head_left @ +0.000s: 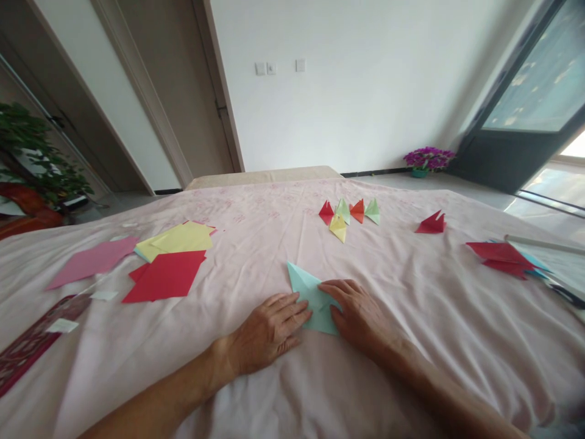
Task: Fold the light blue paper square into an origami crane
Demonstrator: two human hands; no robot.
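Note:
A light blue-green folded paper point(315, 296) lies on the cloth in front of me, its point aimed up and to the left. My left hand point(274, 326) rests open on its left edge, the fingers stretched out and lying flat. At the right side of the paper, my right hand point(359, 308) is closed on it, fingers bent over the top and thumb lower down. The right part of the paper is hidden beneath this hand. Beyond it stand several small folded papers, among them a yellow one point(338, 228) and an orange one point(357, 211).
At left lie red sheets point(167, 277), yellow sheets point(185, 238) and a pink sheet point(94, 262), near a dark red patterned strip point(39, 341). A red folded paper point(432, 223) sits right, before more red paper point(500, 257) and a dark-handled tool point(567, 294). Pink cloth point(256, 244) covers the table.

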